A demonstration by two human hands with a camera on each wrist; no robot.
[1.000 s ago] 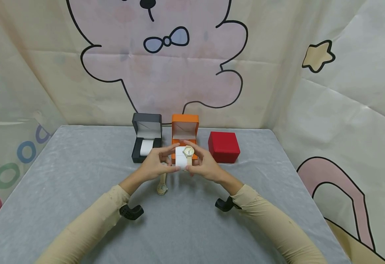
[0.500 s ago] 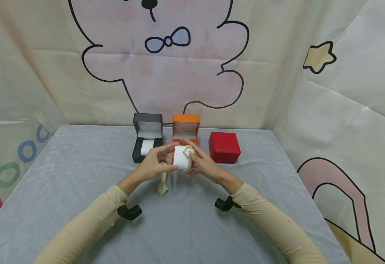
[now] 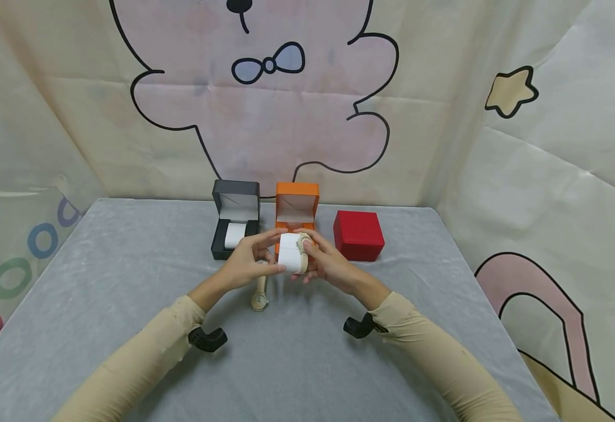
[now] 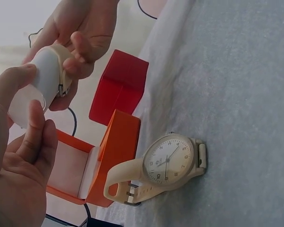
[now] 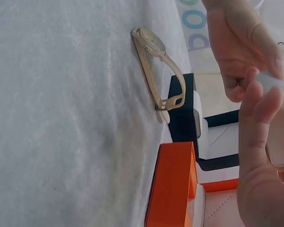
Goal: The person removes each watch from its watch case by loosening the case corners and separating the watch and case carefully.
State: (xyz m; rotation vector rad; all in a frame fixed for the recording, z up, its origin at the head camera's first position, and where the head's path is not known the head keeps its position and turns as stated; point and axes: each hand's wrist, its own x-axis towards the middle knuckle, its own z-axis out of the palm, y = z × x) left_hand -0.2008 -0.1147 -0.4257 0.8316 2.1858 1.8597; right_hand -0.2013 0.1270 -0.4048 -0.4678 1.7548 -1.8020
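A white watch pillow (image 3: 289,253) is held up between both hands in front of the orange box (image 3: 296,189). My left hand (image 3: 249,256) pinches its left end between thumb and fingers. A cream-strapped wristwatch (image 3: 303,241) is wrapped around the right end, and my right hand (image 3: 333,268) grips it there, thumb near the dial. In the left wrist view the strap's buckle (image 4: 61,90) lies around the white pillow. A second cream watch (image 4: 168,161), its strap looped and buckled, rests on the table below the left hand.
A dark grey watch box (image 3: 235,190) stands open at the back left, with a white pillow (image 3: 235,235) inside. The orange box beside it is open too. To its right sits a closed red box (image 3: 358,235). Grey cloth (image 3: 296,357) covers the table.
The pillow and watch have turned so the dial faces more to the right. My right thumb has shifted from the lower edge up beside the dial. My left hand keeps its pinch.
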